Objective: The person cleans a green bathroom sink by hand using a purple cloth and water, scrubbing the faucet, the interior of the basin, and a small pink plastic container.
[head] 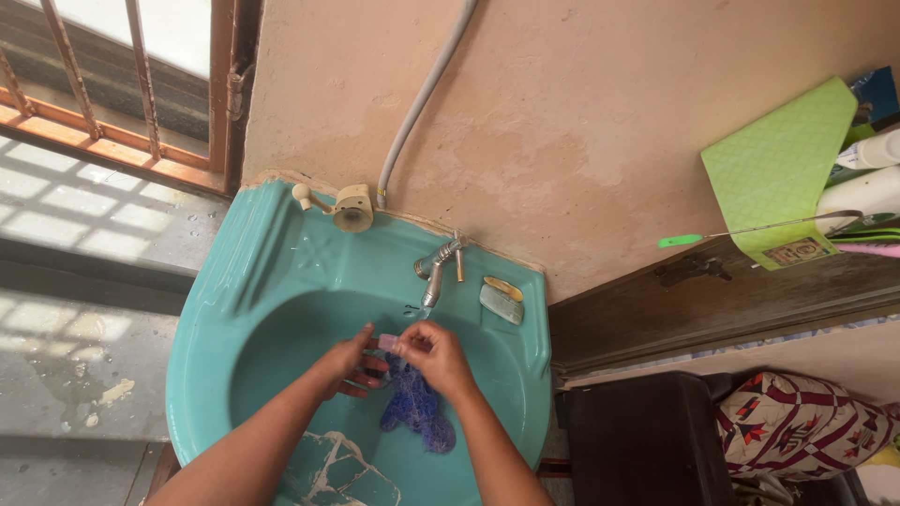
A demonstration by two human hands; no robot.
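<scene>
Under the running tap point(433, 281), your left hand point(349, 361) and right hand point(436, 356) pinch a small pink piece point(387, 342) above the blue cloth point(415, 408); rinsing looks underway, unfinished.

Two bare, sleeveless forearms

A metal tap point(434, 272) is sticking out from the back of a teal wash basin point(272, 281), with two soap pieces point(502, 298) lying on the rim to its right. A grey hose point(422, 94) is running up the peach wall point(581, 112). A green plastic holder point(778, 169) is hanging at right, white bottles point(867, 173) sitting inside it. A patterned bag point(797, 422) is resting below, and a barred window point(122, 84) is showing at upper left
</scene>
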